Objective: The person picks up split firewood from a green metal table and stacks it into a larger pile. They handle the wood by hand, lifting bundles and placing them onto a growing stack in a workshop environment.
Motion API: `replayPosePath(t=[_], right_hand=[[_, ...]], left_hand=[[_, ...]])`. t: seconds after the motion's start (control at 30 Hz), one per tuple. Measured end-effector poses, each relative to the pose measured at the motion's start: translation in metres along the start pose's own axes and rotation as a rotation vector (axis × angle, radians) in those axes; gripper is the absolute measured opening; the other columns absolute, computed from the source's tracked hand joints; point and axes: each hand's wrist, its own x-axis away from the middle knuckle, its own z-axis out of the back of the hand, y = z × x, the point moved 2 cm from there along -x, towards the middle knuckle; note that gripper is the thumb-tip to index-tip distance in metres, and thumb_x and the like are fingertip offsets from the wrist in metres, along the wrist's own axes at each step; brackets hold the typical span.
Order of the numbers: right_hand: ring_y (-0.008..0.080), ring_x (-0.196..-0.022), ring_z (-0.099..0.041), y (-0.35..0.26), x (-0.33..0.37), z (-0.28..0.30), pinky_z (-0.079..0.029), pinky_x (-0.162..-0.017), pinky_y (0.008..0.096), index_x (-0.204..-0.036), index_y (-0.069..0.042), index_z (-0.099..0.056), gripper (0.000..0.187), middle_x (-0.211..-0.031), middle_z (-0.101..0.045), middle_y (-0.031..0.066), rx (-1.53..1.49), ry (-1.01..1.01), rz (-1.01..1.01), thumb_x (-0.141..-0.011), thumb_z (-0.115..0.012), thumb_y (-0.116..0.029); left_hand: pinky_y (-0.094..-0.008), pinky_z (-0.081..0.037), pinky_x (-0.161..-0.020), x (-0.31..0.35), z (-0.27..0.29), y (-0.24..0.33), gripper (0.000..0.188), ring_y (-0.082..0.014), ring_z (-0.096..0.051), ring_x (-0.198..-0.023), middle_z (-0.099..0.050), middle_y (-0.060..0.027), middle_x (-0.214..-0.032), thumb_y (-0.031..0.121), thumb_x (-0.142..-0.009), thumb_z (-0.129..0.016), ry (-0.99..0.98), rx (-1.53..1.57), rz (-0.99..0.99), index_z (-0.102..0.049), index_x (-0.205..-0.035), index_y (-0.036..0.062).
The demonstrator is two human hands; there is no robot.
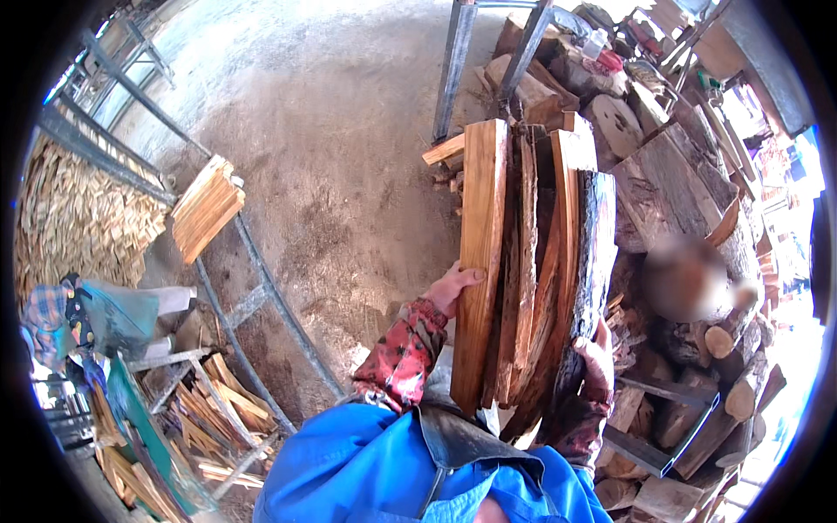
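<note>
Split-wood stack (87, 209) at far L; L hand (456, 289), fingers partly hidden, clamps a wood bundle (526, 261) held btwn both hands, before a blue garment (340, 462): smooth orange-brown plank L, rough reddish pcs. mid, dark bark R, w/ R hand's (596, 356) fingers clamped there. Log pile (667, 187) far R.

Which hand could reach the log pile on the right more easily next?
Probably the right hand: it holds the side of the wood pieces nearer the log pile. The left hand holds the far side. Both are busy, so either would need freeing first.
</note>
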Motion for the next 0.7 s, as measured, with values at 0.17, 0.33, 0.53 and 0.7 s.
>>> replayPosePath(t=[0.17, 0.33, 0.53, 0.7], right_hand=[[0.0212, -0.117, -0.051, -0.017, -0.042, -0.032, -0.037, -0.101, 0.0322, -0.141, 0.003, -0.036, 0.098, -0.131, -0.053, 0.0100, -0.072, 0.022, -0.028, -0.062, -0.082, -0.032], [0.0211, -0.114, -0.052, 0.011, -0.116, -0.024, -0.039, -0.100, 0.0322, -0.140, 0.003, -0.039, 0.091, -0.129, -0.054, 0.0089, -0.137, 0.117, -0.060, -0.065, -0.081, -0.028], [0.0178, -0.109, -0.053, 0.026, -0.214, -0.006, -0.041, -0.095, 0.0298, -0.138, 0.002, -0.041, 0.085, -0.123, -0.056, 0.0052, -0.150, 0.132, -0.114, -0.068, -0.080, -0.026], [0.0159, -0.104, -0.055, 0.029, -0.278, 0.005, -0.042, -0.092, 0.0285, -0.133, -0.001, -0.046, 0.076, -0.117, -0.058, 0.0035, -0.199, 0.114, -0.203, -0.069, -0.079, -0.024]], left_hand=[[-0.0337, -0.056, -0.070, -0.053, -0.002, 0.049, 0.049, -0.0159, -0.064, -0.081, -0.063, -0.0037, -0.095, 0.025, -0.081, -0.072, -0.105, -0.015, 0.136, -0.050, -0.120, 0.0063], [-0.0329, -0.055, -0.071, -0.134, 0.009, 0.070, 0.048, -0.0162, -0.065, -0.082, -0.064, -0.0048, -0.096, 0.027, -0.081, -0.072, -0.133, -0.053, 0.212, -0.052, -0.119, 0.0053], [-0.0342, -0.055, -0.075, -0.243, 0.023, 0.071, 0.056, -0.0174, -0.064, -0.088, -0.063, -0.0059, -0.105, 0.033, -0.081, -0.073, -0.085, -0.115, 0.359, -0.051, -0.125, 0.0061], [-0.0365, -0.055, -0.081, -0.311, 0.043, 0.053, 0.053, -0.0196, -0.066, -0.092, -0.065, -0.0076, -0.108, 0.031, -0.082, -0.071, -0.012, -0.099, 0.489, -0.051, -0.125, 0.0058]])
